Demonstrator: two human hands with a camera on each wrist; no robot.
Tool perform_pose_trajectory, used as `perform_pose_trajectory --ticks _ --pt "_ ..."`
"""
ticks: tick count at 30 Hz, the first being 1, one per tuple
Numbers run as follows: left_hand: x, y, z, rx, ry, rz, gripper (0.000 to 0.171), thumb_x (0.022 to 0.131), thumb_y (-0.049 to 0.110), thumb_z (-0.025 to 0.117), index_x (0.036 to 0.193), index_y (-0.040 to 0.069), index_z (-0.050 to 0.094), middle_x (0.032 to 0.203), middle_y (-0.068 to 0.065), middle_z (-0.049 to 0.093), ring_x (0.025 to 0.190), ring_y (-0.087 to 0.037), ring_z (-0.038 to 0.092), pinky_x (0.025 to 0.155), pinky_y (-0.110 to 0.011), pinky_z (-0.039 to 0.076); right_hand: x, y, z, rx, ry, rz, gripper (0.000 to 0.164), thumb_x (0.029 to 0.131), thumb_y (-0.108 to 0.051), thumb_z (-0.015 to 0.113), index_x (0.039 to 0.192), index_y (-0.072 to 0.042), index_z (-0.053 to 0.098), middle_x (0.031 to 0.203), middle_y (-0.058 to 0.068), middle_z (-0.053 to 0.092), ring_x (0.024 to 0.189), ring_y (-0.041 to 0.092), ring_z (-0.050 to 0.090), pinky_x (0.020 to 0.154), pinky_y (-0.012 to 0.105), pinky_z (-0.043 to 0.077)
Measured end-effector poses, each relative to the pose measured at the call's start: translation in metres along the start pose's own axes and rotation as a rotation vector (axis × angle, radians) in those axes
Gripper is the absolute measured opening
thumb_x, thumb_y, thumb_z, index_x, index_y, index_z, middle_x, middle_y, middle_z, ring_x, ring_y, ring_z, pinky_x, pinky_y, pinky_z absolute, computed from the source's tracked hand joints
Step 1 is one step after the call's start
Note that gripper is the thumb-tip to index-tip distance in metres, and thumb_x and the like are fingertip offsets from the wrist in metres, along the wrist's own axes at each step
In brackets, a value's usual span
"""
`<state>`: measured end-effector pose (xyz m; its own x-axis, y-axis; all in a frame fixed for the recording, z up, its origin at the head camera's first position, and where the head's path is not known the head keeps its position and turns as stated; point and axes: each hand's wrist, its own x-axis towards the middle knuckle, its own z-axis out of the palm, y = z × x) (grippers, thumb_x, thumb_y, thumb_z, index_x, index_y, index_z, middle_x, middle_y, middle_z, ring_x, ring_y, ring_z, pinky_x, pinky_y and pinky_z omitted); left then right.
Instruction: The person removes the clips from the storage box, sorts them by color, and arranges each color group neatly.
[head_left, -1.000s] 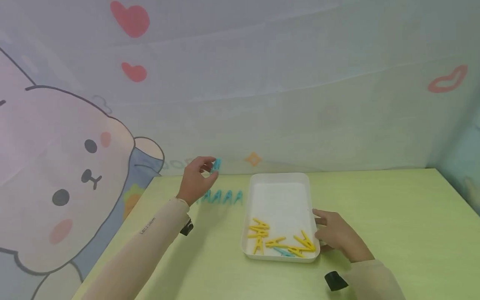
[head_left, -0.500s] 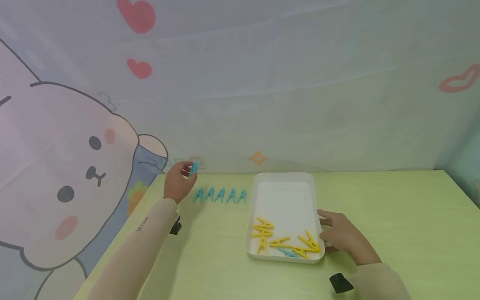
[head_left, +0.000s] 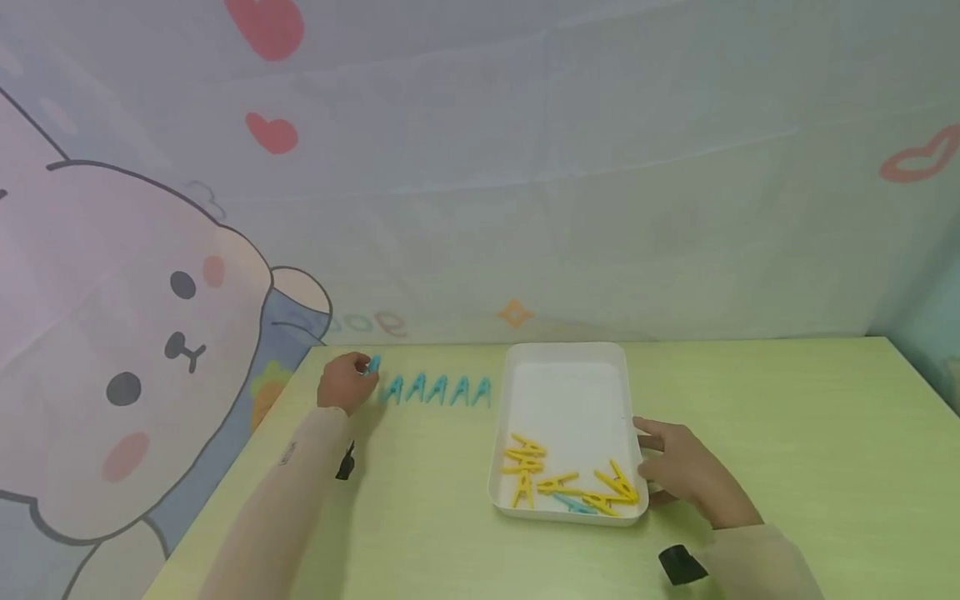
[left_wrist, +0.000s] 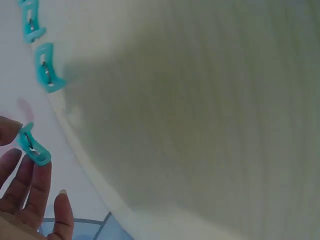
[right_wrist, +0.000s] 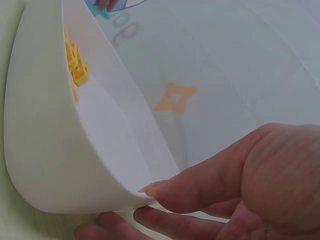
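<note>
My left hand [head_left: 347, 383] pinches a blue clothespin [head_left: 372, 364] between thumb and fingertips, low near the table's back left corner. In the left wrist view that clothespin [left_wrist: 33, 146] shows its metal spring. Just right of it, several blue clothespins [head_left: 438, 389] lie in a row, all pointing the same way. My right hand [head_left: 686, 467] holds the right side of a white tray [head_left: 566, 400]. The right wrist view shows the thumb [right_wrist: 175, 192] on the tray's rim and the fingers against the outside. Inside lie several yellow clothespins [head_left: 522, 490] and a blue one [head_left: 573, 504].
The light green table [head_left: 780, 433] ends at a back edge against a printed cloth [head_left: 675, 250]. A cartoon bear [head_left: 172, 358] is drawn on the cloth at the left. Black wrist cameras [head_left: 682, 565] hang below the sleeves.
My left hand has moved left over the row and lowered with its blue clothespin to the row's left end. The right hand has stayed at the tray.
</note>
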<state>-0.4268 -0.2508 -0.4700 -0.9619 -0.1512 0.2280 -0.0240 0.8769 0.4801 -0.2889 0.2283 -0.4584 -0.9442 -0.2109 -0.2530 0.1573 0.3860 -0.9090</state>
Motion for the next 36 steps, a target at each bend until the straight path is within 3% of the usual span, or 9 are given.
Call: perform_pose_trajectory --ticks 7,15,24,31,36 --pt "-0.005 -0.007 0.006 0.073 -0.081 -0.053 0.040 0.093 0.020 0.060 0.125 -0.005 0.062 0.114 -0.022 0.065 0.099 -0.039 0.064 0.082 -0.052 0.051 -0.001 0.000 0.001 0.014 -0.008 -0.011 0.077 0.082 0.012 0.052 0.152 0.010 0.020 0.146 0.039 0.032 0.116 0.048 0.055 0.068 0.046 0.058" --pt "-0.011 -0.005 0.005 0.076 -0.097 -0.077 0.042 0.093 0.018 0.056 0.127 -0.007 0.060 0.115 -0.024 0.065 0.100 -0.042 0.063 0.083 -0.054 0.050 0.001 0.001 0.002 0.017 -0.010 -0.015 0.076 0.083 0.011 0.052 0.152 0.010 0.021 0.147 0.038 0.032 0.117 0.047 0.055 0.069 0.046 0.058" --pt "-0.007 -0.011 0.007 0.098 -0.100 -0.081 0.044 0.093 0.022 0.057 0.127 -0.005 0.060 0.116 -0.024 0.065 0.100 -0.042 0.064 0.082 -0.056 0.050 0.004 0.002 0.004 0.014 -0.008 -0.016 0.076 0.081 0.012 0.052 0.152 0.010 0.022 0.146 0.038 0.034 0.115 0.046 0.057 0.068 0.046 0.058" --pt "0.002 -0.011 0.003 0.080 -0.056 -0.025 0.043 0.092 0.025 0.057 0.126 -0.002 0.060 0.114 -0.022 0.064 0.096 -0.039 0.063 0.079 -0.057 0.048 0.006 0.006 0.003 0.013 0.008 0.002 0.075 0.083 0.011 0.053 0.152 0.008 0.024 0.146 0.036 0.035 0.114 0.044 0.058 0.068 0.045 0.058" --pt "0.004 0.009 0.001 -0.001 -0.014 0.039 0.043 0.091 0.022 0.056 0.126 -0.001 0.061 0.112 -0.020 0.064 0.095 -0.037 0.062 0.078 -0.053 0.049 0.008 0.008 0.002 0.009 0.010 0.000 0.075 0.083 0.011 0.053 0.152 0.008 0.024 0.146 0.037 0.035 0.116 0.046 0.056 0.068 0.045 0.058"
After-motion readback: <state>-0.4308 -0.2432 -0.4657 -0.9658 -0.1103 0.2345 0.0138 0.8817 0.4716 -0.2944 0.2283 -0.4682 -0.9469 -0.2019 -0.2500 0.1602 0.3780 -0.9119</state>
